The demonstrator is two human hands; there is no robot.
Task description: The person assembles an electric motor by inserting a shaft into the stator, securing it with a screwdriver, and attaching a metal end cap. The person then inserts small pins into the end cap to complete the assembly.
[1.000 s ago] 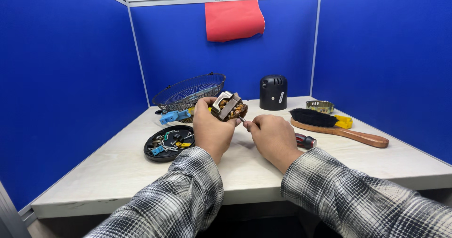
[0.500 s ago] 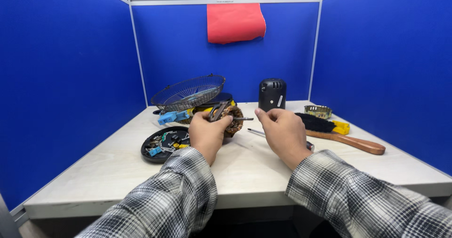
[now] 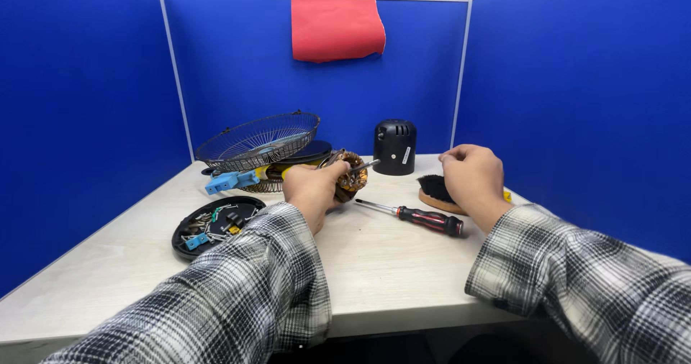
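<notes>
Nearest, at left edge of pale wooden table [image 3: 389,278]: round black plastic tray of small parts [image 3: 216,224]. Mid-table: red-and-black-handled screwdriver [image 3: 417,217], lying free. Left hand [image 3: 314,190], grip clenched on copper-wound motor core w/ steel shaft [image 3: 350,174], held just above table centre. Right hand [image 3: 473,178] raised, grip loosely curled, holding nothing, over wooden-backed black bristle brush [image 3: 436,190]. Toward back edge: wire fan grille [image 3: 258,142], black cylindrical plastic motor cover [image 3: 394,147].

Left hand [image 3: 314,188] clenched, right hand [image 3: 471,175] raised (fingers curled).
</notes>
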